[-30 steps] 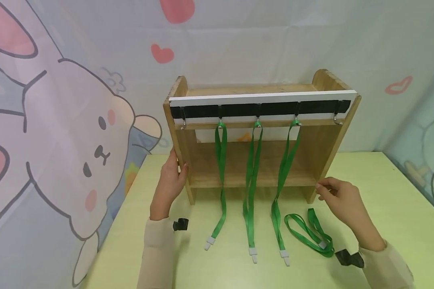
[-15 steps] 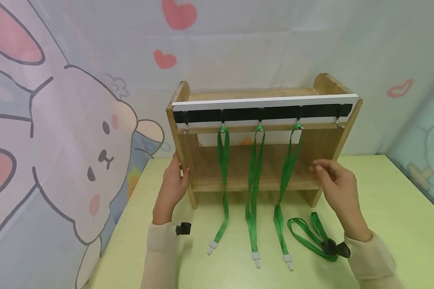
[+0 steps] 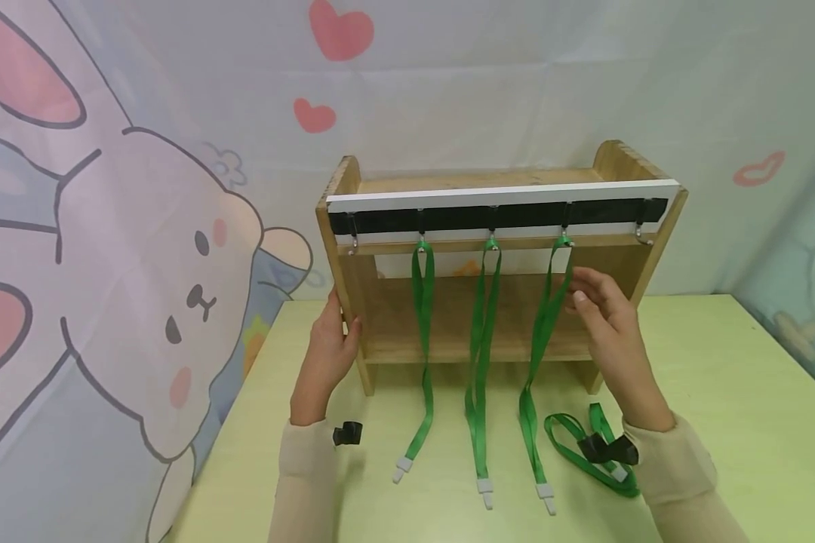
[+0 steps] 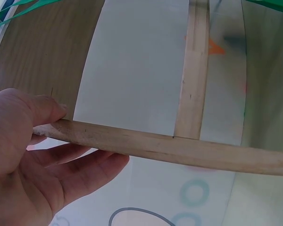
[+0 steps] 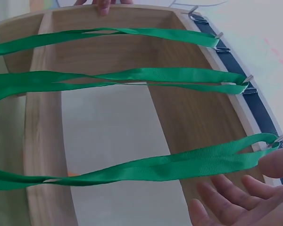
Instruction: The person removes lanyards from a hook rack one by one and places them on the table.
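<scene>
My left hand [image 3: 326, 351] grips the left side panel of a small wooden shelf [image 3: 394, 313]. In the left wrist view, its thumb lies inside the panel's edge and the fingers outside. Three green lanyards hang from hooks on the shelf's front rail: the left lanyard [image 3: 423, 302], the middle lanyard [image 3: 476, 339] and the right lanyard [image 3: 542, 324]. Their white clips reach down over the table. My right hand [image 3: 611, 320] is beside the right lanyard's upper part, thumb and fingers apart. The right wrist view shows its thumb close to the strap near the hook.
Another green lanyard [image 3: 595, 415] lies looped on the yellow-green table [image 3: 706, 422], partly behind the black wrist mount [image 3: 607, 449]. A left end hook [image 3: 353, 243] and a right end hook [image 3: 641, 235] flank the hung lanyards. A printed cloth [image 3: 462, 98] stands behind the shelf.
My right hand has risen and moved left, from the shelf's lower right leg to beside the right lanyard. The left hand keeps its grip; the view has shifted slightly.
</scene>
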`<state>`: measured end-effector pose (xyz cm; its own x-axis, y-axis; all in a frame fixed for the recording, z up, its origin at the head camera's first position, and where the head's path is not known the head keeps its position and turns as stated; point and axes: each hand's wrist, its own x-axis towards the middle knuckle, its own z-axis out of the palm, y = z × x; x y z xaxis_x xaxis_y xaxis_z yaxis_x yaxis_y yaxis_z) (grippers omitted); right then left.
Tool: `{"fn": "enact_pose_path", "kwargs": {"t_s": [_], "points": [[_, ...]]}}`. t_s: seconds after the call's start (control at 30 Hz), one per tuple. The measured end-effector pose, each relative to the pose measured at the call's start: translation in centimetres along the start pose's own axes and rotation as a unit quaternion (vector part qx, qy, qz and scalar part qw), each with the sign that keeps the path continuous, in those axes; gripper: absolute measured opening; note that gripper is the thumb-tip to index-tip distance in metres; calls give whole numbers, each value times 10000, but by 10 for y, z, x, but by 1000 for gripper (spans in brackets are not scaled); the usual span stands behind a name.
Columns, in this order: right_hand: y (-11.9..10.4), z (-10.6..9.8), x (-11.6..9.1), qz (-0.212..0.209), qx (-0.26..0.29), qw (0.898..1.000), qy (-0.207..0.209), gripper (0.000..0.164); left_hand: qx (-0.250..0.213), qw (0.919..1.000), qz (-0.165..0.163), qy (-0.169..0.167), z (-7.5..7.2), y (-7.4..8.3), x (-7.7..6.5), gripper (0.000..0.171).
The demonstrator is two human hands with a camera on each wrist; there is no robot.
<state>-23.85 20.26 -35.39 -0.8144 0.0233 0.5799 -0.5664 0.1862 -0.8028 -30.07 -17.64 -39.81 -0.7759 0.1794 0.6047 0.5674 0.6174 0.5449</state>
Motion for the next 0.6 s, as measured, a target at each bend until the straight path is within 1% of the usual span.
{"fn": "enact_pose_path", "kwargs": {"t_s": [0.1,0.3,0.47,0.6], "points": [[-1,2,4,54,92,9999,-78,36,32,10000,10,15,-1,1,0,63],[2,6,11,136,495,9982,-307,32,21,10000,54,-7,0,0,-1,64],[6,10,14,116,768,9947,-677,26,-83,9999,-30,-86,0,1,-2,62],[4,14,14,71,901,9926,-805,26,-127,9997,-140,-135,-1,0,-2,63]]}}
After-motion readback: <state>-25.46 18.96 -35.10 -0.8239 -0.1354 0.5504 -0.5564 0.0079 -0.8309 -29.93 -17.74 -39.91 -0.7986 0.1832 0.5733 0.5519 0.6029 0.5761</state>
